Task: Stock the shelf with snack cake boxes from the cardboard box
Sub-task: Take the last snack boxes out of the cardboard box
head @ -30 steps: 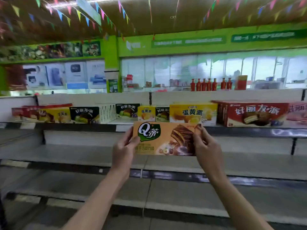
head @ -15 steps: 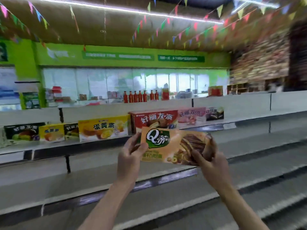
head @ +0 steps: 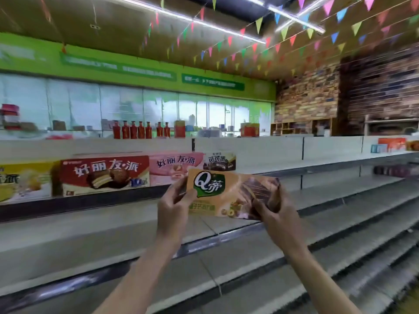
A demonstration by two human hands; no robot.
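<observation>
I hold an orange snack cake box (head: 229, 196) with a green logo in front of the shelving, its front facing me. My left hand (head: 173, 208) grips its left end and my right hand (head: 275, 214) grips its right end. The box hangs in the air just right of the stocked row on the top shelf (head: 294, 165): a red box (head: 102, 175), a pink box (head: 172, 168) and a small dark box (head: 218, 161). The cardboard box is out of view.
A yellow box (head: 22, 181) stands at the far left of the row. Grey shelf tiers (head: 249, 257) step down toward me. Red bottles (head: 140, 130) line a counter behind the shelving. More goods (head: 392, 145) sit at the far right.
My view has swung right along the shelf and both hands have carried the orange box with it, past the yellow and red boxes. The grip is unchanged.
</observation>
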